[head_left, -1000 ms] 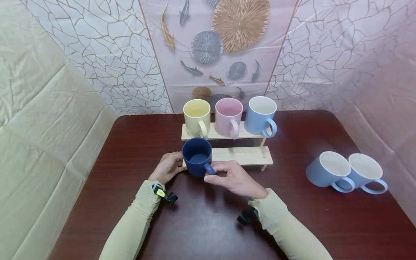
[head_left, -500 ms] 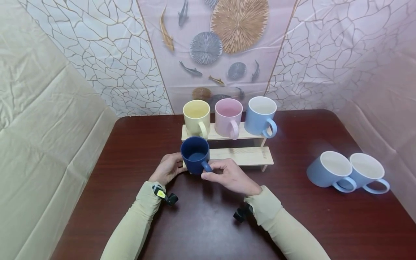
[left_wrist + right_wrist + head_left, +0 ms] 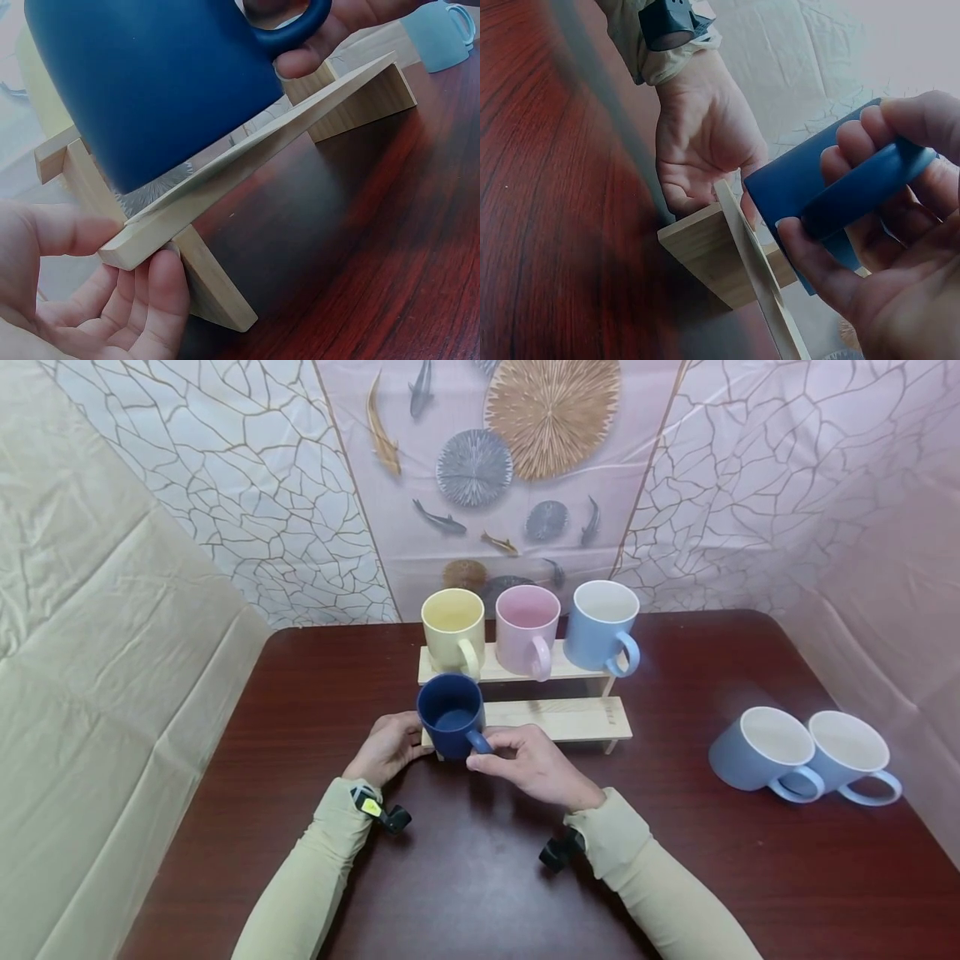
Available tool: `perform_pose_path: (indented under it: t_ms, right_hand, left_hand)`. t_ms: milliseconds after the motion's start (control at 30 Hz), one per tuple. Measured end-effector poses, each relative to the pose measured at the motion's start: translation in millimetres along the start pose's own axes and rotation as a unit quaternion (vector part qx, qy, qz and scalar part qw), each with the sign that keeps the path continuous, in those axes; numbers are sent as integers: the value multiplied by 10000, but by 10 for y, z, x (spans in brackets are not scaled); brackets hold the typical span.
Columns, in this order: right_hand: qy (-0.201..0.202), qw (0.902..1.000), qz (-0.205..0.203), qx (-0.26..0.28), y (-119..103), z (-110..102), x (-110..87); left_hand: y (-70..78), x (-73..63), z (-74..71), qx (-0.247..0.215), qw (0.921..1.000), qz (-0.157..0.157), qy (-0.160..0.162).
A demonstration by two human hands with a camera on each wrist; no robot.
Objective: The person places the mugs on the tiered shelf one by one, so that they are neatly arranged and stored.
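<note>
Navy-blue all over, a cylindrical mug with a loop handle [image 3: 450, 718] is held near the middle of the head view, above the left end of the lower board of a pale wooden two-tier rack [image 3: 558, 720]. Its handle is gripped by the curled fingers and thumb of the right hand [image 3: 536, 768], and a gap between its base and the board is shown in the left wrist view. The left end of that board is pinched by the left hand [image 3: 386, 749] (thumb side above, fingers below).

On the upper board, from left to right, a pale yellow mug [image 3: 452, 637], a pink mug [image 3: 525, 635] and a light blue mug with a white inside [image 3: 596, 635] are lined up upright. Two more light blue, white-lined mugs [image 3: 757, 756] are placed side by side at the right of the frame, on the dark reddish-brown table [image 3: 465, 877]. Both wrists are covered by cream sleeves [image 3: 300, 877]. Across the top, a patterned cloth backdrop [image 3: 420, 560] is printed with fish and round radiating shapes.
</note>
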State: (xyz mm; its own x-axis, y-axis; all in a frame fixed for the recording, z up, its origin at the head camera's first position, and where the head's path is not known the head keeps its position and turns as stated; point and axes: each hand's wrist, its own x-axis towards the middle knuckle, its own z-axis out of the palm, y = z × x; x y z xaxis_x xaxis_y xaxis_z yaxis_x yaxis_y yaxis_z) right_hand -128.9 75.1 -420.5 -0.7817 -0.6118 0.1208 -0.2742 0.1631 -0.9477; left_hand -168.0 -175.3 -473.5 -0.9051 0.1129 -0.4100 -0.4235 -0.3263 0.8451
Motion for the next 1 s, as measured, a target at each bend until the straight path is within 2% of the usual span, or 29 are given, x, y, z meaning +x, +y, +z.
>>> perform_pose_path:
  t_ms: [233,400,567,767,1000]
  right_hand:
    - [143,9999,22,-31,14,-32,-6]
    - [190,9998,-11,-83,53,-53,-3]
    - [302,9994,60,-153,83,-58,-4]
    - [317,9995,-19,3,114,-31,13]
    - [386,9992,-75,29,153,-7,39]
  left_hand:
    - [8,-2,-15,86,9997,-25,-230]
    - [2,4,-19,68,9996,-41,-271]
    - [0,6,-14,102,9996,-81,-257]
    - [-4,9,-20,89,9997,-78,-225]
    - [-15,25,-17,-130,9996,-91,-217]
